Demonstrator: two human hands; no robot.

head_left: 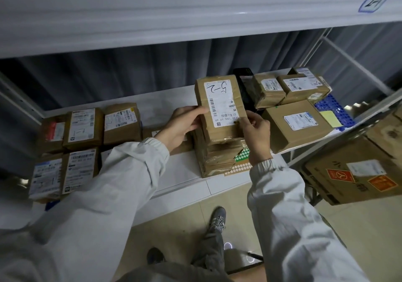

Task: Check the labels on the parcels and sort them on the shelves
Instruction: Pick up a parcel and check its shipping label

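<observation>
Cardboard parcel [220, 107] gripped at both side edges by left hand [185, 125] and right hand [256, 133], above stack [217, 157]; bare shelf [180, 173] nearer-left.

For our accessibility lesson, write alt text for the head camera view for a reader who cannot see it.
A person's left hand and right hand hold a taped cardboard parcel tilted up over a white shelf, its label with handwritten marker facing the camera. It sits on a stack of parcels, with more labelled parcels either side.

pale grey jacket sleeves [121, 186] with elastic cuffs, grey trousers [210, 253], grey sneakers [216, 218]
</observation>
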